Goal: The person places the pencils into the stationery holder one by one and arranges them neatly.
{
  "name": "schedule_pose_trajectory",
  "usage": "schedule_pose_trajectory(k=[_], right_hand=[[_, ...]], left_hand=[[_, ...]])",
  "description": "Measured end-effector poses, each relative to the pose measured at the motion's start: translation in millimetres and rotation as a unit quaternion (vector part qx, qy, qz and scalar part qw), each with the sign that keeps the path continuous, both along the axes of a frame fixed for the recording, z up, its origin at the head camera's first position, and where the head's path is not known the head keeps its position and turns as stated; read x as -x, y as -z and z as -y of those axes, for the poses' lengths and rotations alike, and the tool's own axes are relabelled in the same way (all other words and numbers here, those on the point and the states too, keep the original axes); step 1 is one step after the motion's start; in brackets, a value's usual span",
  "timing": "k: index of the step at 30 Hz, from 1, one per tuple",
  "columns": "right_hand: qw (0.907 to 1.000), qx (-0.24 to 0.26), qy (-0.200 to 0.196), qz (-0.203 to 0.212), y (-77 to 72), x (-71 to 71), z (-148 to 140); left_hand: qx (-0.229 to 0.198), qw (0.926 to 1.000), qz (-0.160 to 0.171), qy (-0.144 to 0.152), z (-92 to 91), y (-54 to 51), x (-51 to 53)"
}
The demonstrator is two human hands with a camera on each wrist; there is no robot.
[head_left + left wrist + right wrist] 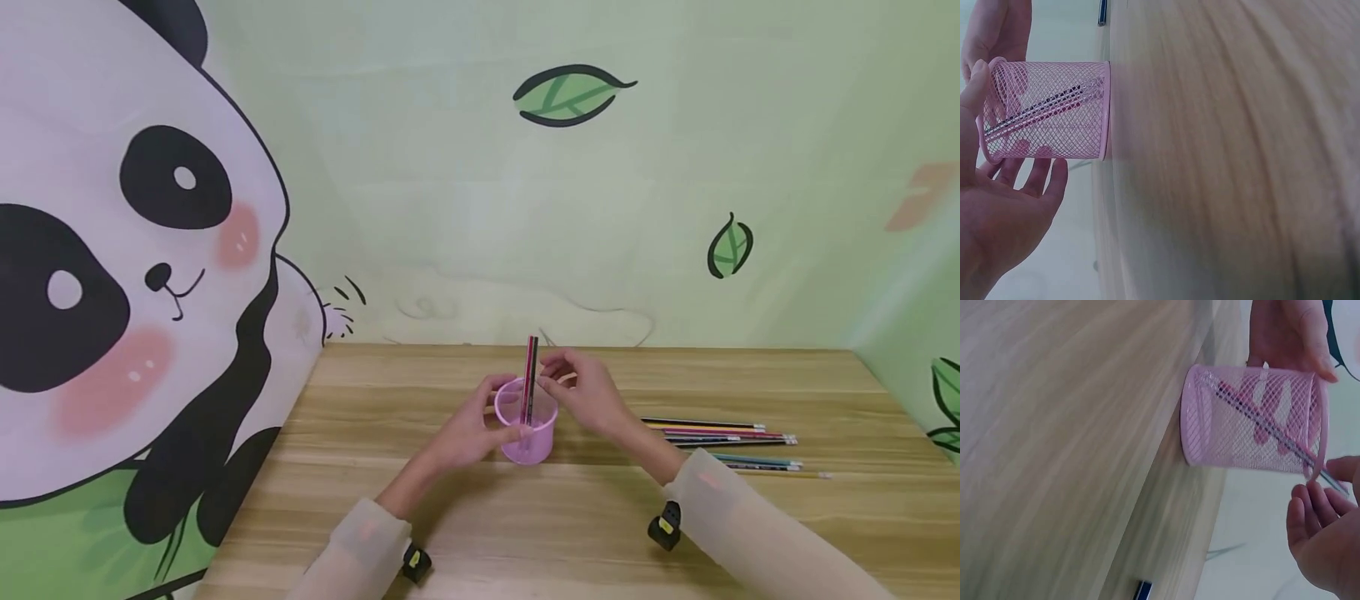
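A pink mesh cup (542,442) stands upright on the table, and several dark and red pencils (529,379) lean inside it, their upper ends above the rim. My left hand (468,429) grips the cup from the left, thumb at the near side and fingers around the far side. In the left wrist view the left hand (1007,219) is beside the mesh (1047,137). My right hand (588,392) is at the cup's right rim, its fingers loosely bent close beside the pencils. The right wrist view shows the right hand (1329,537) by the rim; contact with the pencils (1272,431) is unclear.
Several loose pencils (720,433) in black, red, yellow and teal lie on the wooden table (525,533) to the right, partly behind the right forearm. A green wall (450,208) with a painted panda and leaves rises behind the table's back edge.
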State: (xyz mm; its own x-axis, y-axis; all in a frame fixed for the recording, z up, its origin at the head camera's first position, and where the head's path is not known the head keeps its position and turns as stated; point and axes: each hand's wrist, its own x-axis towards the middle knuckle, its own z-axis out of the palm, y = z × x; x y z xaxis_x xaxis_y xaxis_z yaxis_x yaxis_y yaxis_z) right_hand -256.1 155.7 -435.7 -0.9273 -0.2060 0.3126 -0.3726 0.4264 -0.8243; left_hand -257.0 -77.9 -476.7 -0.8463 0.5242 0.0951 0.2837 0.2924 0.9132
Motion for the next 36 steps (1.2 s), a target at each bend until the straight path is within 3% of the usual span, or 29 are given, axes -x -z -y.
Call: schedule_pose_trajectory(k=[10,19,27,36], right_hand=[[0.997,-0.071,-0.032,0.003,-5.7,-3.2,-47],[0.9888,-0.145,-0.032,-0.014,-6.8,-2.8,-103],[0.9814,-0.189,-0.024,-0.022,11.0,0.7,-138],[0.9759,-0.216,-0.025,0.012,38.6,-1.7,-158]], left_hand=[[0.002,1.0,-0.004,0.0,-3.7,-1.1,-0.1],[-0.006,1.0,0.005,0.002,-0.8,2.1,-1.0],[-0.013,0.9999,0.0,-0.001,0.5,4.4,-0.3],[-0.004,1.0,-0.004,-0.001,-0.2,4.0,1.3]])
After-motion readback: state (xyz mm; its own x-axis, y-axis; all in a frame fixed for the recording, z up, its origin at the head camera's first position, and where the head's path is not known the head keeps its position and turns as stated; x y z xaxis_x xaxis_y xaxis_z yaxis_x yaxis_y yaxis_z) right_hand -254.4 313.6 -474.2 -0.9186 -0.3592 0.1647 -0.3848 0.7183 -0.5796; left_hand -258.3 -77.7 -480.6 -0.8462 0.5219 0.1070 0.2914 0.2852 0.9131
